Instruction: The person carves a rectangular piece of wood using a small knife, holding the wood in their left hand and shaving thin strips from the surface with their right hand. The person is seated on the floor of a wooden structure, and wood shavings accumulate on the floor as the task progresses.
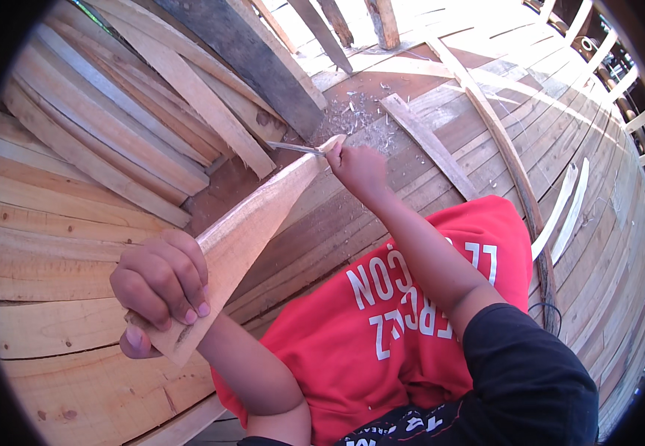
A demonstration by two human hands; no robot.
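Observation:
My left hand is wrapped round the near end of a pale wooden board, with the thumb underneath and the fingers over its edge. The board slants up and away to the right and narrows toward its far end. In my closed right hand is a knife, its handle hidden by the fingers. The thin metal blade points left and lies across the board's edge near the far tip. Whether it is cutting into the wood cannot be made out.
Stacked planks lean at the left, and a dark post rises at the back. Wood shavings litter the floor. A loose plank, a long curved strip and pale thin strips lie to the right. Red printed cloth covers my lap.

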